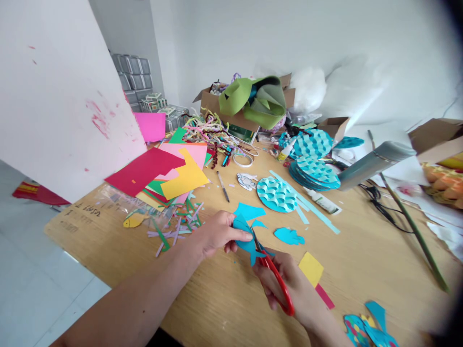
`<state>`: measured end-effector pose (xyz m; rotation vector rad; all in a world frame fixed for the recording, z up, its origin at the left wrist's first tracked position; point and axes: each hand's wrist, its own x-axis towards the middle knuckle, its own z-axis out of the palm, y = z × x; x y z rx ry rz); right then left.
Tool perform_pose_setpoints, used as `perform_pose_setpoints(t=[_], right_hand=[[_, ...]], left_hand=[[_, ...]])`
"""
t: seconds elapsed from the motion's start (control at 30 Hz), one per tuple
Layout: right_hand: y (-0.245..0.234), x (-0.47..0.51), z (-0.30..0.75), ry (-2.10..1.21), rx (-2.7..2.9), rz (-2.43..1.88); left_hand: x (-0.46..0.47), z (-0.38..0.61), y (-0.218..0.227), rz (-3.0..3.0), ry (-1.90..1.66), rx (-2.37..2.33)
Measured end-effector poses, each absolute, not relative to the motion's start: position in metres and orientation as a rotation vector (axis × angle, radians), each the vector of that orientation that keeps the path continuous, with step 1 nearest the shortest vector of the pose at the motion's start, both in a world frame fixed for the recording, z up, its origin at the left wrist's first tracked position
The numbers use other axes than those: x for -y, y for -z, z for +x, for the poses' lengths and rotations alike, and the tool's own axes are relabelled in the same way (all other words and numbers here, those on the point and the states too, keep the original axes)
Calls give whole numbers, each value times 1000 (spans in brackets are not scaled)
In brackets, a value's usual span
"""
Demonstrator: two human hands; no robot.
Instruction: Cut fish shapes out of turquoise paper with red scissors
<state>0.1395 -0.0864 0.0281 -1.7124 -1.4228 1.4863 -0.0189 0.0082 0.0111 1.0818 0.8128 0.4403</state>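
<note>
My left hand (217,234) pinches a piece of blue paper (243,236) just above the wooden table (361,250). My right hand (285,284) is closed on red-handled scissors (277,279), whose blades are in the blue paper. Blue offcuts (249,211) and a small blue fish-like cut-out (288,235) lie just beyond the hands. A round blue scaled paper disc (277,194) sits farther back.
Coloured paper sheets (170,173) and paper scraps (173,226) lie at the left, a pen (223,186) in the middle. A stack of scaled discs (314,171), a glue tube (321,201), a metal flask (372,164), a green rod (412,226) and cardboard boxes (231,108) fill the back. Yellow card (310,268) lies by my right hand.
</note>
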Motion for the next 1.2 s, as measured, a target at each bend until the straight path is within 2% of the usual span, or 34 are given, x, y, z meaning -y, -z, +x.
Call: perform_pose_setpoints(t=[1.2], right_hand=[[-34, 85, 135, -1492, 1420, -1724]], left_hand=[[-7, -18, -14, 1001, -468, -844]])
